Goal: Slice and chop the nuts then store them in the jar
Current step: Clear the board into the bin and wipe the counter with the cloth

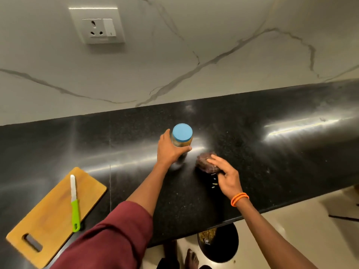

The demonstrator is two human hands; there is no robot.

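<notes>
A clear jar (pixel 181 140) with a blue lid stands upright on the black counter, holding pale chopped bits. My left hand (pixel 169 149) grips its side, thumb and fingers wrapped round the glass. To its right lies a brown cloth (pixel 205 162); my right hand (pixel 226 175) rests on it with straight fingers. A few nut pieces (pixel 214 184) lie on the counter just below the cloth. At the lower left a wooden chopping board (pixel 48 214) carries a knife (pixel 74 202) with a white blade and green handle.
The black counter (pixel 281 152) runs to a marble wall with a socket (pixel 98 26). Below the counter's front edge stands a round black bin (pixel 219 243) with scraps inside, on a pale floor beside my feet.
</notes>
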